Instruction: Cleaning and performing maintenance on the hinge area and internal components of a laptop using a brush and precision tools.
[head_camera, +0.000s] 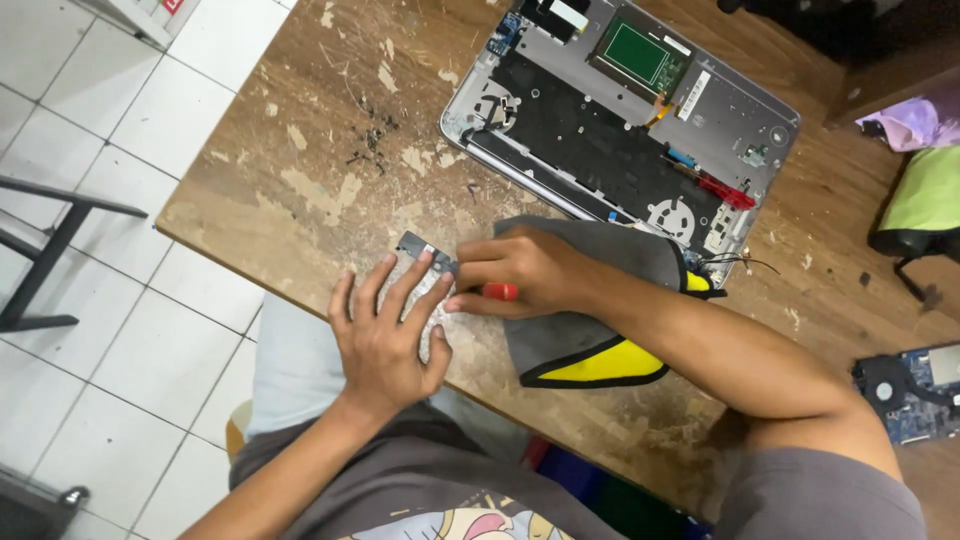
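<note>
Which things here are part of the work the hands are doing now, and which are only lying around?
In use:
- left hand, pressing the small black part
- right hand, holding the red-handled screwdriver
- grey and yellow cloth, under the right forearm

Lying about:
- opened laptop chassis
- loose screws
- blue circuit board
- wooden table

Worn wooden table, rough and matt, varnish flaked off in pale patches. Opened laptop shell in smooth matt silver metal, matt black sheet inside, glossy green board; red screwdriver handle in shiny plastic. Soft matt grey cloth with smoother yellow lining; glossy white floor tiles.
</note>
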